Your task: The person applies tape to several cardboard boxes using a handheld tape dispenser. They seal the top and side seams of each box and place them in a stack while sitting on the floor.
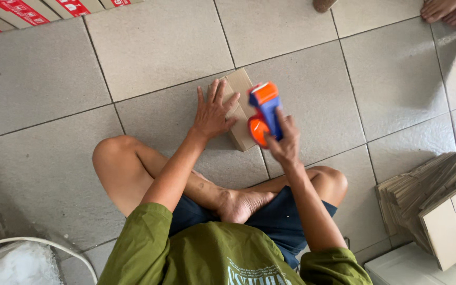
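Box (240,113), small and brown, lies long-ways pointing away from the crossed legs, with the left hand (214,112) spread flat on it and the right hand (285,141) gripping an orange-blue tape gun (263,113) just beside it.

Your single head camera looks straight down from close above your crossed legs, taking in your lap and the grey floor tiles (159,42) ahead.
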